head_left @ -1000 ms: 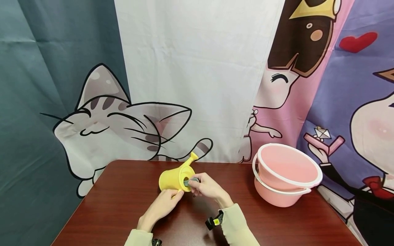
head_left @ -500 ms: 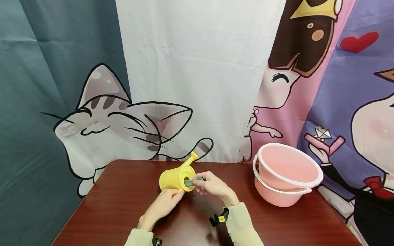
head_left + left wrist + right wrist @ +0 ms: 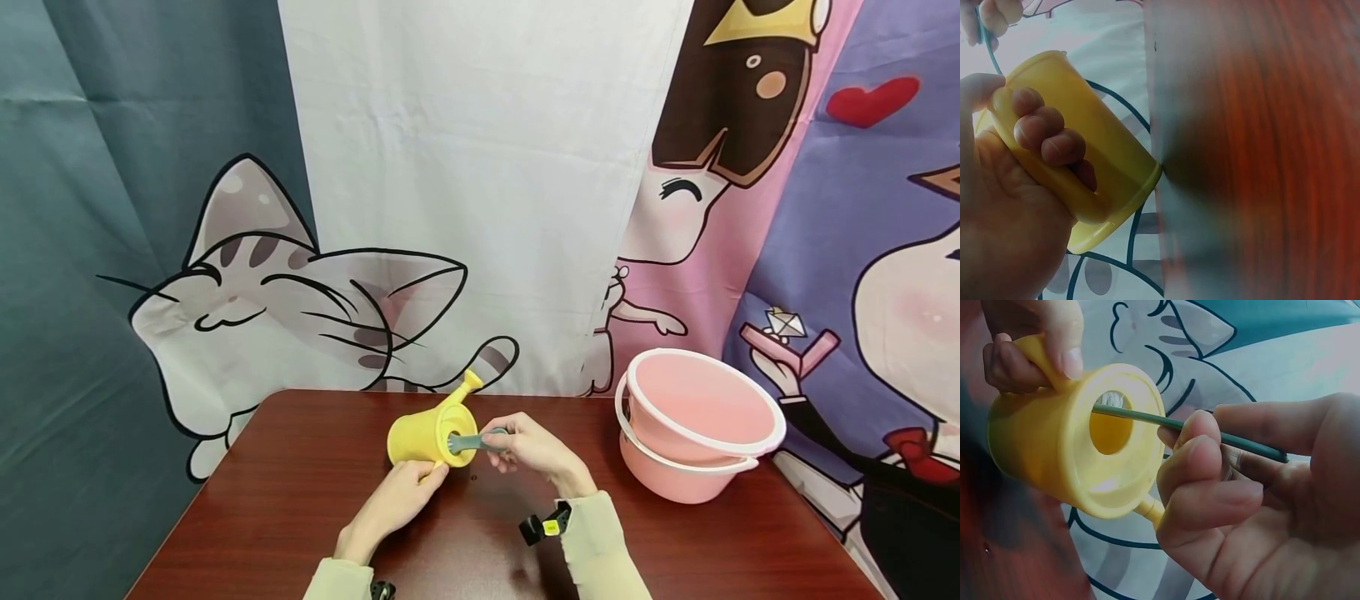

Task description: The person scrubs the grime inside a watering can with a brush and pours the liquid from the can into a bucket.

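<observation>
A yellow toy watering can [image 3: 414, 437] is tipped on its side over the table, its round opening facing right and its spout [image 3: 463, 388] pointing up and back. My left hand [image 3: 401, 496] grips its handle, with the fingers curled through the loop in the left wrist view. My right hand [image 3: 532, 446] pinches the grey-green handle of a small brush [image 3: 471, 442] between thumb and fingers. In the right wrist view white bristles [image 3: 1112, 399] show just inside the can's opening, and the slim brush handle [image 3: 1147, 417] sticks out of it.
Two pink basins [image 3: 697, 417] with white rims, one nested in the other, stand at the table's right. The dark red wooden table [image 3: 300, 483] ends at a printed cloth backdrop [image 3: 480, 167]. A tiny dark speck [image 3: 474, 477] lies near the can.
My right hand has moved to the right, drawing the brush partly out of the can, so more of its handle shows. The left hand and the can have stayed still.
</observation>
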`<state>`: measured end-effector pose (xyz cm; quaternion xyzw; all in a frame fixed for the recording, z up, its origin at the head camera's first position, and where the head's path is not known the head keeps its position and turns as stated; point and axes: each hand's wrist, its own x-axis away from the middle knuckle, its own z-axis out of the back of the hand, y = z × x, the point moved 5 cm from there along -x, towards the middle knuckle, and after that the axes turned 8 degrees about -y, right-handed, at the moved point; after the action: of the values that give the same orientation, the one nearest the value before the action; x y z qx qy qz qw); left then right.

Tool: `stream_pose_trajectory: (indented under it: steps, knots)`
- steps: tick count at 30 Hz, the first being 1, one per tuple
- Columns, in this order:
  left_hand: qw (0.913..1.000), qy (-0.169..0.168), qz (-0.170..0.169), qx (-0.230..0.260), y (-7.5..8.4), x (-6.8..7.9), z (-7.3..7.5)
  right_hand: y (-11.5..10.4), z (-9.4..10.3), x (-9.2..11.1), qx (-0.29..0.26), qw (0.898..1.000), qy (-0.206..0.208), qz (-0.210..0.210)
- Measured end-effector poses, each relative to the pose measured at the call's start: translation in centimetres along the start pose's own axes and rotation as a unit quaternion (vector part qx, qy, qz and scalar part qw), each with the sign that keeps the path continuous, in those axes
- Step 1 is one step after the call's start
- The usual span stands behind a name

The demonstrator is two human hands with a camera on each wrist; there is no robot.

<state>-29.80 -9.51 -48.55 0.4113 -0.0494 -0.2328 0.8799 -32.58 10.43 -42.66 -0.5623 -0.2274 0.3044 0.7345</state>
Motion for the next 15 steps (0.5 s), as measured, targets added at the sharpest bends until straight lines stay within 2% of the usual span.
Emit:
stream_pose_trajectory:
  steps: [15]
  knots:
    - [0.9999, -0.005, 0.009, 0.008, -0.1, 0.0, -0.1, 0.4, -1.5, -1.2, 0.008, 1.0, 0.02, -0.008]
